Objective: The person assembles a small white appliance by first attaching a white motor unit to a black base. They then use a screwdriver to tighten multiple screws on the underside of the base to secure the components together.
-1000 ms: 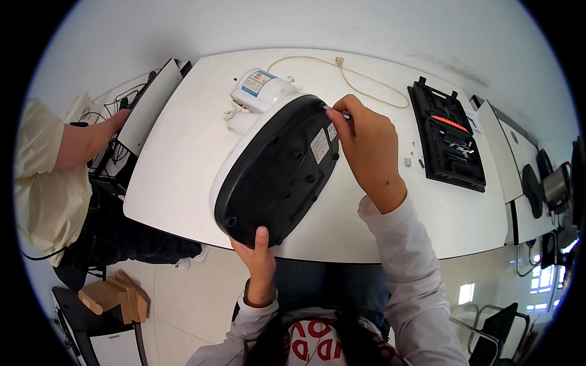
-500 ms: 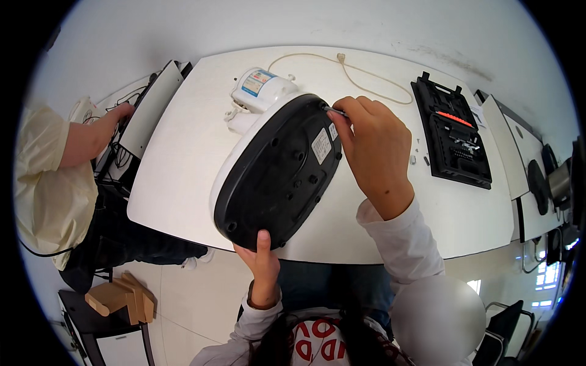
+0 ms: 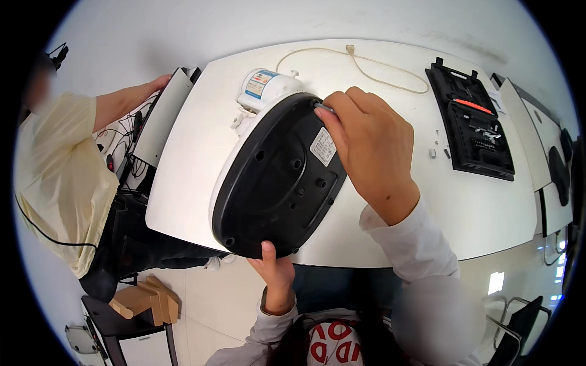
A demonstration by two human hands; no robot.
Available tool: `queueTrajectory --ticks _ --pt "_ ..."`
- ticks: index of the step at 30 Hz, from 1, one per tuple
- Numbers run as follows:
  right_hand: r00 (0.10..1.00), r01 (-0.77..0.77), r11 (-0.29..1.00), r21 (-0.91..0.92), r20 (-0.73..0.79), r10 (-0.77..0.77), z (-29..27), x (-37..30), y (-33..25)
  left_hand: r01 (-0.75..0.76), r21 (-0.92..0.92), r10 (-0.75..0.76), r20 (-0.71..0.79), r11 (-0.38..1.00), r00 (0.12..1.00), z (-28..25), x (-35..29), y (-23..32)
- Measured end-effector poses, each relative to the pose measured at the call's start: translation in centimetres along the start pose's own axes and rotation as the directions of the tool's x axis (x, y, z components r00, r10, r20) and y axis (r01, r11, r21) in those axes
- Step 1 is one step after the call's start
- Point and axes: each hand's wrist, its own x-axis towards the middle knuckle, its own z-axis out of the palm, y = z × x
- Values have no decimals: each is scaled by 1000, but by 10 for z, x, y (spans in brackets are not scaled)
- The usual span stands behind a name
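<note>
A white electric appliance (image 3: 259, 85), much like a stand mixer, lies tipped on the table with its black oval base (image 3: 278, 183) turned toward me. My left hand (image 3: 274, 274) grips the base's lower edge, thumb on the black underside and fingers hidden behind. Between the thumb and fingers of my right hand (image 3: 375, 143) is a short thin metal rod (image 3: 325, 108), pinched at a corner hole near the top of the base. Its far end sits at that hole; I cannot make out its tip. Round recesses and a white label (image 3: 323, 146) mark the underside.
On the right of the white table (image 3: 195, 189) lies an open black tool case (image 3: 473, 122), with small metal parts (image 3: 433, 153) beside it. A pale power cord (image 3: 390, 79) loops at the back. To the left, another person (image 3: 67, 177) reaches over a side desk with tangled cables.
My view has shifted slightly. The rod stays at the same corner of the base while my right hand has turned a little. The other person's arm has reached farther forward.
</note>
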Motion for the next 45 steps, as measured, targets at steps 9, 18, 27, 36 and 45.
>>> queueTrajectory --ticks 9,18,27,36,45 --pt "984 -140 985 97 123 128 9 -1 6 -20 4 20 -75 1000 997 7 1 0" --pt "932 -171 970 171 347 103 -9 7 16 -24 39 26 -52 999 998 12 3 3" --pt "172 -981 111 160 980 105 -23 49 38 -10 87 14 -40 996 999 7 4 1" --pt "604 761 606 -229 590 -535 -24 45 49 -15 186 15 3 982 1000 -1 -9 -13" --pt "694 -316 923 221 717 65 -23 32 29 -27 173 17 63 985 998 -3 -7 -14"
